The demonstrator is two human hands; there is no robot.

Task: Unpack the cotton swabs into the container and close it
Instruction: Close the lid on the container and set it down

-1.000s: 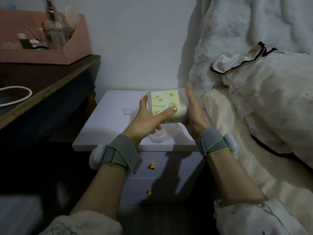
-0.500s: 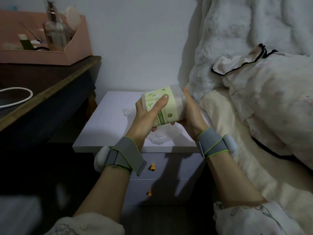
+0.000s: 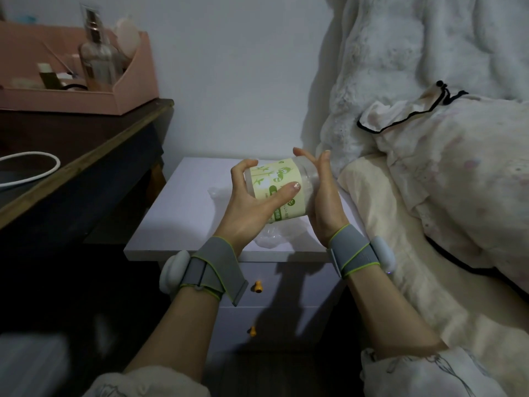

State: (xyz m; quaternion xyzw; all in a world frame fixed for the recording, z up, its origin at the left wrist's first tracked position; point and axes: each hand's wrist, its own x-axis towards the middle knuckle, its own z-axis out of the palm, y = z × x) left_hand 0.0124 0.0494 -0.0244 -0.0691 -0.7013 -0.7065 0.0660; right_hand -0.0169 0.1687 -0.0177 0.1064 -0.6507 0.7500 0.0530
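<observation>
The container [image 3: 279,193], a clear round tub with a green label, is held tilted in the air above the white nightstand [image 3: 183,213], with crumpled clear wrapping [image 3: 269,237] lying on the top beneath it. The left hand [image 3: 252,207] grasps it, thumb laid across the label and fingers curled round the far side. The right hand [image 3: 322,196] is flat and unclenched, palm pressed against the tub's right end, fingers straight. To do this well, keep the left grip firm on the body and let the right palm seat or turn that end squarely, over the nightstand in case swabs spill. The right end is covered by the palm, so whether a lid sits there is unclear; the dim light hides the swabs, which are probably inside
</observation>
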